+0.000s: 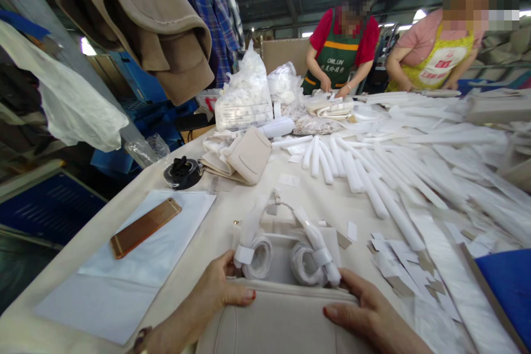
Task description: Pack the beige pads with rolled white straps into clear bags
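The left hand (218, 290) grips the upper edge of the beige bag (286, 318): the thumb presses the near face, and the other fingers (225, 261) are set behind the edge. The right hand (369, 310) grips the same edge farther along, also with the thumb on the near face. The bag is located between the two hands; its lower portion extends out of view.

Between the hands, just beyond the thumbs, are a left white coil (267, 257) and a right white coil (297, 263). Each coil adjoins one end of the handle (312, 230), which arches beyond the fingers and carries translucent white wrapping.

To the left of the left fingers, a phone (145, 228) lies on white sheets (103, 304) on the tabletop (203, 243). Beyond the left fingers are a black roll (182, 177) and a second beige bag (251, 157).

To the right of the right fingers lie scattered small cards (400, 263). White tubes (371, 188) fan out beyond them. At the far side of the tabletop, well apart from the fingers, one person wears a green apron (338, 55) and another wears a yellow apron (442, 61).
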`<action>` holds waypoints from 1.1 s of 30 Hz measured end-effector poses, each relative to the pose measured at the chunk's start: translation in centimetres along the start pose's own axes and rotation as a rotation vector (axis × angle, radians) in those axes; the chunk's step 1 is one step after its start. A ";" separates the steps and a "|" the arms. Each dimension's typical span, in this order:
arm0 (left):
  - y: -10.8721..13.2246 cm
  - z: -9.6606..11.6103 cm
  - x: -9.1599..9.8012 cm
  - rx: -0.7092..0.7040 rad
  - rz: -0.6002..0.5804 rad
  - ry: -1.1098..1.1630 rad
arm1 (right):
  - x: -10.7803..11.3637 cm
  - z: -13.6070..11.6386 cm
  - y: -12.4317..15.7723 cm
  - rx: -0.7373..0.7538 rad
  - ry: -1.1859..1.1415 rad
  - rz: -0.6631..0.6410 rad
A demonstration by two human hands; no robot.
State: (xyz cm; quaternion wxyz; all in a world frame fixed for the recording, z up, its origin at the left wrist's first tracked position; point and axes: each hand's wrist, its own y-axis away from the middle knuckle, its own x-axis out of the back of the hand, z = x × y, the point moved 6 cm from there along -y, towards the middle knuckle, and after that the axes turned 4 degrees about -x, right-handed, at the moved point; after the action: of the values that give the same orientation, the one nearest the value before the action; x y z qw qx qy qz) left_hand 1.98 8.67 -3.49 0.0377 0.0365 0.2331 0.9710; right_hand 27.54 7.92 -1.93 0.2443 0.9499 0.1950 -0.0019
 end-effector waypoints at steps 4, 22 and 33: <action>-0.5 -0.3 0.3 -0.120 0.044 -0.125 | 1.2 0.9 -0.4 0.000 0.381 0.180; 4.2 4.0 -2.5 -0.655 0.595 -1.284 | 0.0 -1.8 -0.4 -0.045 0.857 0.399; -2.8 9.2 -11.0 -0.616 0.138 -1.456 | 0.4 -1.2 -0.5 -0.066 0.888 0.407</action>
State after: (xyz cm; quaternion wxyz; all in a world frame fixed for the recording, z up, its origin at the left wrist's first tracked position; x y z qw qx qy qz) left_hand 13.87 14.27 2.82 0.1289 0.6647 -0.1323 0.7239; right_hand 27.58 9.01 -1.14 0.1629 0.8694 0.0905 0.4576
